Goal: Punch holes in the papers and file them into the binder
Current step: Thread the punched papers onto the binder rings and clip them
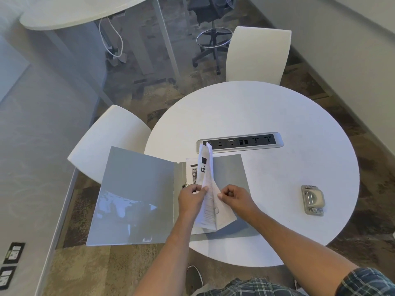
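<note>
Both grips pinching printed papers [208,197], text unreadable

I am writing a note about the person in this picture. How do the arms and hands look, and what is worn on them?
Both forearms are bare, and the left hand and right hand wear no gloves. No watch or ring is visible. A dark blue-green plaid sleeve with pale lines covers the right upper arm; the same plaid shows at the body.

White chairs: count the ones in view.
2. One white curved-back chair stands at the far side of the round white table; the other white chair is at its left, beside the open grey binder.
</note>
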Tool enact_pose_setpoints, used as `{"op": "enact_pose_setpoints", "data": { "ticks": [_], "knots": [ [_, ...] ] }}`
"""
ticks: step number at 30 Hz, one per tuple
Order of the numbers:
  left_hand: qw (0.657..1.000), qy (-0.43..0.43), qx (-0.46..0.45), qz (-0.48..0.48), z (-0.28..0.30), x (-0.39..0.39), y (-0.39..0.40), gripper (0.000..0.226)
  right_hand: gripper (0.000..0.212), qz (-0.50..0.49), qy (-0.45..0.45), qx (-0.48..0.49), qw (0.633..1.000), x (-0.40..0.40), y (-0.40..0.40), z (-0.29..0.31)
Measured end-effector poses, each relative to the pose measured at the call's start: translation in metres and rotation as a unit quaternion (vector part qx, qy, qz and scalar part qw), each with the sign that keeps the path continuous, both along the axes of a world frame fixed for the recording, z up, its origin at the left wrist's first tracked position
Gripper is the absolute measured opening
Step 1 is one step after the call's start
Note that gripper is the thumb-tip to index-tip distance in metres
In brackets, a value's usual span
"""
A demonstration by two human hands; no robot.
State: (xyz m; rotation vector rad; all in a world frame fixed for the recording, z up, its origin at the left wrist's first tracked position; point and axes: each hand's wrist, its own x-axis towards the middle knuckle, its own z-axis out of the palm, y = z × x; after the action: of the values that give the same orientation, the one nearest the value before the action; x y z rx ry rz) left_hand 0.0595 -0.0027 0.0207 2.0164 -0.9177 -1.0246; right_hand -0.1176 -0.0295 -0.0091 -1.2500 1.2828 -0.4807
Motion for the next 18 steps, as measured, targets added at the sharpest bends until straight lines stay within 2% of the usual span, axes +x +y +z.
{"op": "enact_pose_setpoints", "data": {
  "ticks": [5, 13, 18],
  "knots": [
    [0.997, -0.07, 0.01, 0.024, 0.025, 0.045, 0.01, 0.019, 0.024, -0.067, -0.046, 0.018, 0.997, -0.019, -0.001, -0.002],
    [0.963, -0.266, 0.019, 0.047, 0.053, 0.112, 0.033, 0.011, 0.021, -0.126, 0.054, 0.053, 0.989, -0.04, 0.0, -0.011],
    [0.933, -0.355, 0.051, 0.031, 0.046, 0.135, 0.047, 0.042, 0.016, -0.118, 0.108, 0.048, 0.986, -0.035, 0.006, -0.009]
  ]
}}
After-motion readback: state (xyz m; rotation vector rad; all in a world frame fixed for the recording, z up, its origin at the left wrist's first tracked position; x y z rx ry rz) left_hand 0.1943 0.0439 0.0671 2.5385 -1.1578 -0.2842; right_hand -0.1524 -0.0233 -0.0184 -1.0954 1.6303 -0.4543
